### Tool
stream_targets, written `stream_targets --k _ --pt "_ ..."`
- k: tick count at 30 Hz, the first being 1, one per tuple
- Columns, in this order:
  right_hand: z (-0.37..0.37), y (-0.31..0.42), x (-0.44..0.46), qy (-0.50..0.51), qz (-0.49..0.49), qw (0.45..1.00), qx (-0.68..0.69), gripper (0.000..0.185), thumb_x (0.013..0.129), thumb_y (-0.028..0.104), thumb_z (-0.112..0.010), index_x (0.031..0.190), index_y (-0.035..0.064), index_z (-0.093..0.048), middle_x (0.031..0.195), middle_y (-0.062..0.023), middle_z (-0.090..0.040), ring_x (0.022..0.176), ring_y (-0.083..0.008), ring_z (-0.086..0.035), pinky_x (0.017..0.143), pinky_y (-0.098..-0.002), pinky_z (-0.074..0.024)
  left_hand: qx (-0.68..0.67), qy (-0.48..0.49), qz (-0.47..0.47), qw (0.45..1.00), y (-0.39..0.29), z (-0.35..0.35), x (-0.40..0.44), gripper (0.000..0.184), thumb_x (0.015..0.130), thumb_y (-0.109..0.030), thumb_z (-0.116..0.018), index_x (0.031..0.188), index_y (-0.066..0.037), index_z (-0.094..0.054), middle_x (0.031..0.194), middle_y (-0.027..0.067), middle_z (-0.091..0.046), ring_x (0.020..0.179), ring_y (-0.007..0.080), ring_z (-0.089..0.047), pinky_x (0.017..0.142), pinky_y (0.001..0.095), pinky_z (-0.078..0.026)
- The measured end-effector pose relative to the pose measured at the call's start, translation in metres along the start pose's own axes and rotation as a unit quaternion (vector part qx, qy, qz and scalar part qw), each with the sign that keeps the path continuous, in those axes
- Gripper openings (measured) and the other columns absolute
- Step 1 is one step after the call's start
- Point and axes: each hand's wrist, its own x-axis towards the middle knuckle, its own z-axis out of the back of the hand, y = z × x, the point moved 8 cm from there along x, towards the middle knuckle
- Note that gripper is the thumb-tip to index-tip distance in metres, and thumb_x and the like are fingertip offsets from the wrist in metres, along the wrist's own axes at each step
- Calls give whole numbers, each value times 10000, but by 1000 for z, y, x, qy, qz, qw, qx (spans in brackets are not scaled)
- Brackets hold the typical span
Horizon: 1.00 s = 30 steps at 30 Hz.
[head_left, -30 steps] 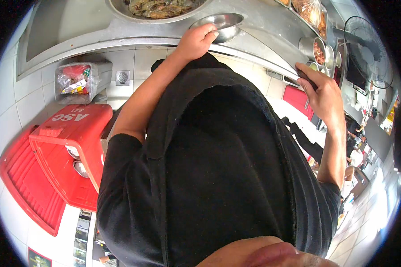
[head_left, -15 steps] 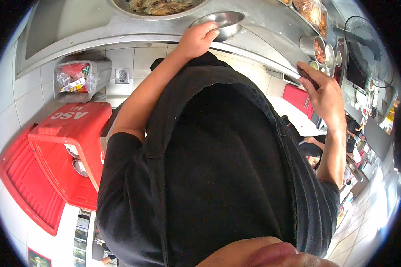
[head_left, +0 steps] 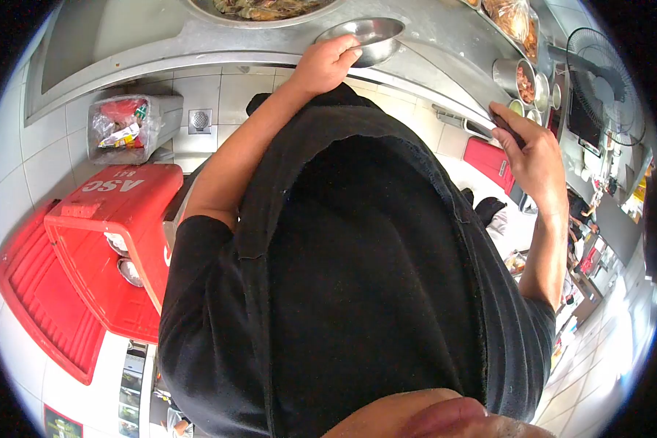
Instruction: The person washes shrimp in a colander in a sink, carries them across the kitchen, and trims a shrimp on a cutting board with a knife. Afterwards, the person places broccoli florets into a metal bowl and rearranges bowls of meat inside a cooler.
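My left hand [head_left: 327,64] is closed on the near rim of an empty metal bowl [head_left: 376,50], which rests tilted at the front edge of the steel counter [head_left: 263,45]. A large round pan [head_left: 197,9] of shrimp [head_left: 270,7] lies just beyond it, cut off by the top of the view. On the right, my right hand [head_left: 529,153] is wrapped round a dark handle [head_left: 507,123] at the counter's edge. The rest of that tool is too unclear to make out.
Metal containers, one with chopped reddish food [head_left: 524,82], and a clear bag [head_left: 507,18] stand at the right. Beyond them is a fan [head_left: 602,84]. A lined bin [head_left: 124,130] and an open red box [head_left: 117,191] are at the left.
Both hands keep their grips and hardly move. The view has shifted slightly, so the shrimp pan shows less. In the background behind my right arm, a person in dark clothing has changed position.
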Motion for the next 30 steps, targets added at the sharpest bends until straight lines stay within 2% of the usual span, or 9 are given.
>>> stream_targets --k 19,22,26,28,29,30 --pt "1 -2 -4 1 -6 1000 10 333 845 160 -654 1172 102 -639 970 -173 -679 859 -325 -664 751 -368 -506 5 23 5 1000 -2 -3 -1 178 922 -199 -549 945 -24 -570 762 149 -551 702 249 -542 669 350 -446" --pt "0 -2 -6 -4 0 1000 12 333 843 159 -658 1170 103 -640 972 -173 -679 864 -327 -663 754 -369 -506 5 4 -12 1000 -6 0 -2 216 904 -247 -541 958 -42 -578 800 188 -606 763 381 -585 650 432 -450" --pt "0 -2 -5 -2 -2 1000 16 333 841 153 -659 1169 104 -641 983 -174 -677 886 -322 -664 768 -366 -507 15 19 -4 1000 -3 -1 0 217 908 -248 -537 954 -41 -579 816 187 -610 776 383 -585 659 439 -451" --pt "-1 -3 -5 17 -21 1000 8 344 840 95 -655 1182 75 -630 998 -174 -681 883 -276 -671 774 -335 -501 11 21 -3 1000 -2 -3 1 220 908 -250 -536 955 -39 -578 816 186 -612 778 384 -586 662 441 -451" --pt "0 -4 -5 26 -31 999 4 351 839 66 -653 1189 61 -624 1006 -174 -683 882 -252 -675 777 -319 -498 11 24 -7 1000 -1 -4 1 212 919 -240 -532 969 -39 -579 812 176 -602 766 345 -581 673 412 -453" --pt "2 0 -3 23 -14 1000 -11 347 842 73 -650 1187 59 -623 1004 -181 -679 879 -269 -672 773 -324 -497 10 27 -11 1000 0 -5 0 205 930 -230 -527 982 -38 -579 809 166 -592 754 305 -576 684 384 -456"
